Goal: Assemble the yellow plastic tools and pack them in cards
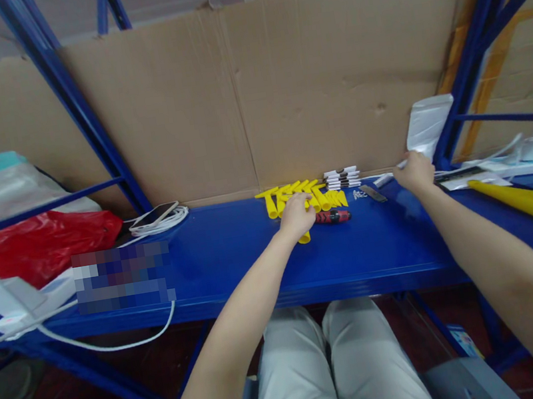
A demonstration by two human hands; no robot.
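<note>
My left hand (298, 217) is closed, fingers curled, over a yellow plastic tube-ended piece (304, 238) whose round end shows below the palm. Just beyond it lie several similar yellow T-shaped pieces (272, 207). To its right is a red and black screwdriver (334, 216), partly behind the fingers. At the back right, my right hand (415, 172) is closed at a slim white stick-like piece (385, 179) that juts out leftward from the fingers. A white plastic bag (430, 126) stands right behind this hand, against the cardboard.
Small white pieces (342, 178) are stacked by the cardboard wall (309, 85). A grey metal piece (373, 193) lies nearby. Left are a phone (160, 213), white cable and red bag (50, 240); right, a long yellow item (529, 198). Blue posts flank the blue shelf (236, 265).
</note>
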